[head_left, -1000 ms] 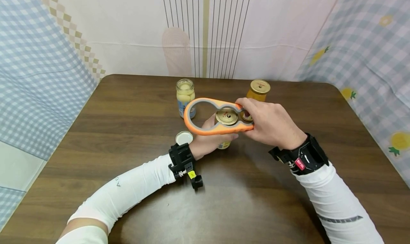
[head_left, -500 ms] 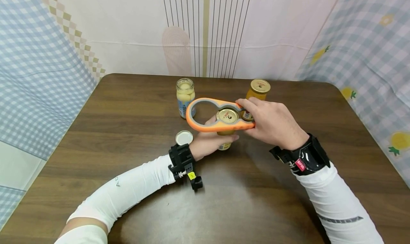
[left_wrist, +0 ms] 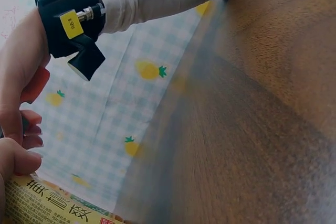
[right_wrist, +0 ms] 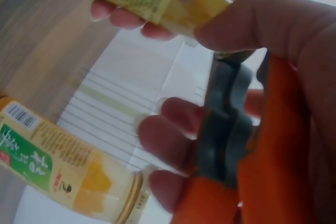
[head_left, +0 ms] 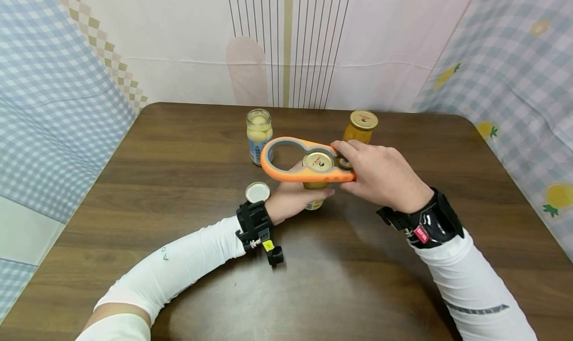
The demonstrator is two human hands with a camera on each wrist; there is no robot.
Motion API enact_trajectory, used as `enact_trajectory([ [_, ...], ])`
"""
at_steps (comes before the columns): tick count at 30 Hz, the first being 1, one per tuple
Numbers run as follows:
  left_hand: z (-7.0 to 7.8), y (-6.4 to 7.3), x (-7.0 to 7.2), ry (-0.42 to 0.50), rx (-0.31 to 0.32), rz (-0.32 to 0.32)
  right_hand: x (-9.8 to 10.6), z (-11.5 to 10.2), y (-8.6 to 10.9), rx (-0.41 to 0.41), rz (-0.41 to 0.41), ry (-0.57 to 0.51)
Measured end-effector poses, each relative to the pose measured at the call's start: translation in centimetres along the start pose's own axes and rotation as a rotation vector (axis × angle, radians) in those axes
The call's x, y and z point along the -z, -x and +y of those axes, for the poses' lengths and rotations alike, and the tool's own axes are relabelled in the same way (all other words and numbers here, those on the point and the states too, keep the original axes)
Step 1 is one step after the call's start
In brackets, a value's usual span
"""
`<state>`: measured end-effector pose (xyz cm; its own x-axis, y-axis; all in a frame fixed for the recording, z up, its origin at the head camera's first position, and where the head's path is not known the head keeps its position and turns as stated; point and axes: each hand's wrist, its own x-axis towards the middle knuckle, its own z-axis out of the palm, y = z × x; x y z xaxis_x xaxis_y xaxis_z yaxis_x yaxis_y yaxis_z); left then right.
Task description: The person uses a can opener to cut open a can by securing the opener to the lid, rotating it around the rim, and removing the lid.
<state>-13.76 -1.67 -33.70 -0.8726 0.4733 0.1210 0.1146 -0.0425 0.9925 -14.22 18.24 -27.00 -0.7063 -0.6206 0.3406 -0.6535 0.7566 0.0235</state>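
Note:
My right hand (head_left: 380,174) grips one end of an orange jar opener (head_left: 286,175) with a grey lining and several round openings. One of its middle openings sits around the gold lid (head_left: 318,162) of a glass jar (right_wrist: 202,3) with a yellow label. My left hand (head_left: 291,200) holds that jar upright by its body, the thumb across its front. In the left wrist view the jar's label (left_wrist: 52,203) shows below the left thumb. The right wrist view shows the opener's grey lining (right_wrist: 220,119) close to the lid. Most of the jar's body is hidden in the head view.
Behind the opener stands an uncovered jar (head_left: 259,132) with pale pieces inside. A white disc-like lid (head_left: 257,192) lies beside my left wrist. At the back right is a gold-lidded jar (head_left: 359,126) with orange contents, close behind my right hand. Everything rests on a brown wooden table (head_left: 192,157).
The jar opener has turned slightly about the lid, its far loop shifting a little up and right, then almost stopping. My left hand keeps its hold on the jar.

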Motion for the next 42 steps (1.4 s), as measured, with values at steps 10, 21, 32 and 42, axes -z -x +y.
enact_trajectory([
  [10,0.1,0.0,0.0,-0.020,-0.006,0.000,1.0,-1.0,0.4,-0.028,-0.102,0.011],
  [21,-0.8,-0.1,0.0,-0.035,-0.009,0.031,1.3,-1.8,0.7,-0.006,-0.065,0.030],
  [32,-2.6,-0.7,0.4,-0.038,0.002,0.039,1.2,-1.6,0.7,-0.026,-0.100,0.018],
  [42,-2.4,-0.6,0.4,-0.044,0.032,0.032,1.1,-1.3,0.6,-0.037,-0.119,0.006],
])
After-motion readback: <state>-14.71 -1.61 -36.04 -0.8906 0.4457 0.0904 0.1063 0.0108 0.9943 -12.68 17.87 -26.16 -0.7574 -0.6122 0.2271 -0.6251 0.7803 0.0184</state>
